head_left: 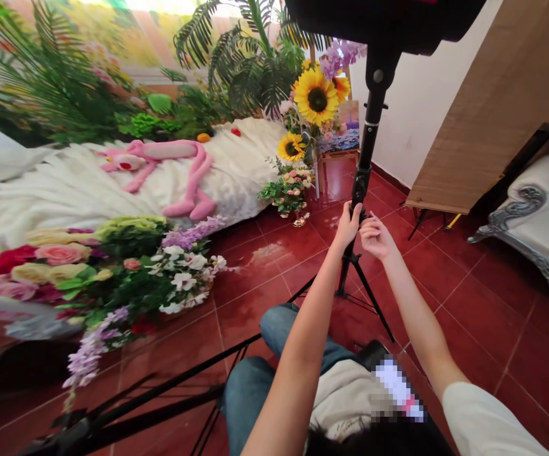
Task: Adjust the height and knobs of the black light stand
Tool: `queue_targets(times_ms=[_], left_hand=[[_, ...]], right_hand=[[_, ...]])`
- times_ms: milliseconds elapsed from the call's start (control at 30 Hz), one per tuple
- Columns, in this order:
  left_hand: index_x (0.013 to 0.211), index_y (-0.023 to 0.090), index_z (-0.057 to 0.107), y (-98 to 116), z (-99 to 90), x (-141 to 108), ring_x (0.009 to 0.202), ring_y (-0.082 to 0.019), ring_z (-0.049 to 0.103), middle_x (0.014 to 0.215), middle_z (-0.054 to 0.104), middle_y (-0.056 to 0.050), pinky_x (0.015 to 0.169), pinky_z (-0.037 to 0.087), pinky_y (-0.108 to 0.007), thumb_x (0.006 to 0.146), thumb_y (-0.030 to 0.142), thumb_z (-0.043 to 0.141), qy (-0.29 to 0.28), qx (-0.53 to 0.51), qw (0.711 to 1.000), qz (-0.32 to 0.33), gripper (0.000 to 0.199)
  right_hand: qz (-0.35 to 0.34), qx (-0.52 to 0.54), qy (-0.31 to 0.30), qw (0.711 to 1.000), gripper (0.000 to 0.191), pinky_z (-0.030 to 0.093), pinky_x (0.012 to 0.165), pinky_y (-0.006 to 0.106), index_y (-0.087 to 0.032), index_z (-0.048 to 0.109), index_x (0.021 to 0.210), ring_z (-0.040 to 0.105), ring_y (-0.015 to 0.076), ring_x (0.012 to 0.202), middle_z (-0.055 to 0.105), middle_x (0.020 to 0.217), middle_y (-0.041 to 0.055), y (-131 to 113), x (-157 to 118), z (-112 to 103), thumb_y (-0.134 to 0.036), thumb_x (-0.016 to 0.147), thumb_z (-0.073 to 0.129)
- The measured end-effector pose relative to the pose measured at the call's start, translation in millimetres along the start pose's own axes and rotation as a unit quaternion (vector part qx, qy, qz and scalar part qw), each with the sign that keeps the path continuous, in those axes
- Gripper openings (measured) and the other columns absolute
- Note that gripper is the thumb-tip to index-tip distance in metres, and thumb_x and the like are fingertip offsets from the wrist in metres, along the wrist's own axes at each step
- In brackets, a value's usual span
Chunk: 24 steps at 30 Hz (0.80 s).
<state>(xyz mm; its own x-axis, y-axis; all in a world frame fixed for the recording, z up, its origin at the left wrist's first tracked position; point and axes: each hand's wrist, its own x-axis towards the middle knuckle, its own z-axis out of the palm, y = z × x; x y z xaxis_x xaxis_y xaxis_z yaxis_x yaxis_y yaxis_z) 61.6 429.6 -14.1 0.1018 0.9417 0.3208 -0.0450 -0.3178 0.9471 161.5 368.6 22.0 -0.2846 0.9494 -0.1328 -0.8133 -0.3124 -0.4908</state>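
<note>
A black light stand rises from the tiled floor, with a large black fixture at its top. My left hand is wrapped round the pole at a joint about halfway up. Just to its right, my right hand has its fingers curled together against the same joint, near a knob. What the right fingertips pinch is too small to make out. Below both hands, the tripod legs are spread on the floor.
A bed with a white cover bears a pink plush toy. Flowers stand at the left and sunflowers behind. A second tripod lies across the lower left. A brown backdrop and white sofa are at the right.
</note>
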Motion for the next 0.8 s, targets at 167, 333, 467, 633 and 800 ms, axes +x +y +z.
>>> queue_targets(times_ms=[167,333,467,633,800], left_hand=[[0.108,0.02,0.049,2,0.0,-1,0.087,-0.011,0.058,0.095,0.059,-0.003,0.089,0.048,-0.025,0.098,0.051,0.042,-0.011,-0.016,1.0,0.006,0.033],[0.111,0.02,0.049,1,-1.3,-1,0.083,-0.011,0.059,0.094,0.059,-0.002,0.081,0.051,-0.025,0.096,0.055,0.044,-0.015,-0.027,1.0,0.002,0.039],[0.115,0.022,0.049,4,-1.4,-4,0.07,-0.009,0.057,0.089,0.058,0.0,0.069,0.051,-0.023,0.094,0.058,0.044,-0.026,-0.038,0.999,-0.021,0.042],[0.12,0.023,0.045,9,-0.8,-10,0.073,-0.009,0.06,0.094,0.062,-0.001,0.07,0.053,-0.024,0.09,0.049,0.059,-0.029,-0.033,0.998,-0.037,0.042],[0.124,0.021,0.045,-3,0.9,-4,0.078,-0.01,0.062,0.107,0.064,-0.005,0.074,0.054,-0.026,0.089,0.039,0.06,-0.024,-0.018,1.0,-0.008,0.042]], right_hand=[[-0.081,-0.286,0.109,0.949,0.037,0.032,0.04,0.018,-0.02,0.049,0.064,0.029,0.0049,0.038,0.04,0.045,-0.0095,3,6,-5,-0.043,0.082,0.073],[-0.292,-0.618,0.167,0.711,0.016,0.045,0.059,0.025,-0.024,0.061,0.075,0.057,0.0157,0.063,0.061,0.067,0.0002,2,-9,-9,-0.034,0.079,0.073],[-0.364,-0.642,0.153,0.657,0.021,0.051,0.081,0.034,-0.029,0.07,0.096,0.063,0.0226,0.093,0.069,0.101,0.0049,-1,-27,-2,-0.018,0.082,0.06],[-0.387,-0.574,0.15,0.706,0.021,0.053,0.078,0.031,-0.027,0.068,0.1,0.062,0.0173,0.085,0.067,0.11,0.0054,-9,-24,10,-0.026,0.08,0.068],[-0.309,-0.573,0.095,0.753,0.046,0.054,0.085,0.031,-0.023,0.063,0.098,0.065,0.016,0.088,0.071,0.1,0.0027,-28,25,22,-0.027,0.058,0.087]])
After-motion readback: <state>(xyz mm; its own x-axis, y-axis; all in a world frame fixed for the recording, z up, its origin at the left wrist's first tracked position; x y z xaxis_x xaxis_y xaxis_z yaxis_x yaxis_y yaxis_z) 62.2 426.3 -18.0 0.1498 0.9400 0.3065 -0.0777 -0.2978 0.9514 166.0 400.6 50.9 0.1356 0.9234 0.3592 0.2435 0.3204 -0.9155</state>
